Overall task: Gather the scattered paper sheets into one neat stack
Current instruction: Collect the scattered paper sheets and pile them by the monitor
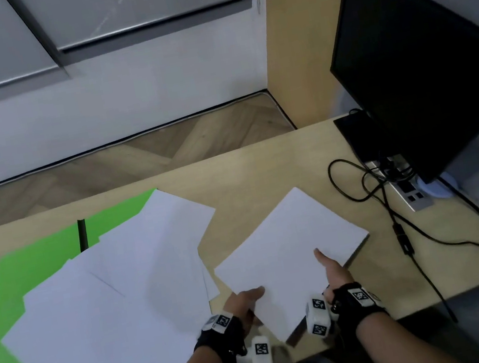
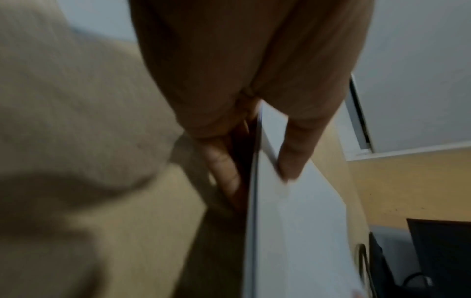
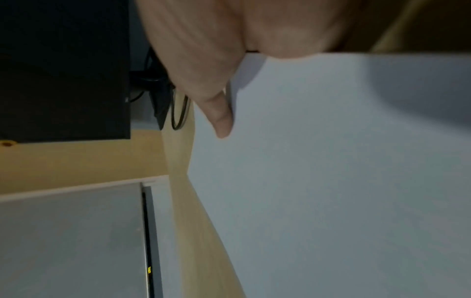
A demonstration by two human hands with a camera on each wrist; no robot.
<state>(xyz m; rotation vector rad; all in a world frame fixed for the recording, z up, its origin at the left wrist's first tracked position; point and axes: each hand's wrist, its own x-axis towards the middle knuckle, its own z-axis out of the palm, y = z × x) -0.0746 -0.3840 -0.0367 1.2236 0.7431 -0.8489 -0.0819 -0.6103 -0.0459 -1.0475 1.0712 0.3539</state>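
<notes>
A small stack of white sheets [image 1: 290, 242] lies angled over the right middle of the wooden table [image 1: 260, 161]. My left hand [image 1: 252, 299] pinches its near left edge, with the thumb [image 2: 295, 149] on top and the fingers [image 2: 224, 167] underneath the stack [image 2: 293, 231]. My right hand [image 1: 330, 267] grips the near right edge, its thumb [image 3: 219, 113] pressed on the top sheet [image 3: 331, 161]; its other fingers are hidden below. Several more white sheets [image 1: 108, 300] lie loosely overlapped to the left, partly covering a green mat [image 1: 37, 255].
A black monitor [image 1: 423, 69] stands at the table's far right. Black cables [image 1: 398, 217] and a power strip [image 1: 410, 193] lie in front of it. A thin black rod [image 1: 82, 234] stands at the back of the green mat.
</notes>
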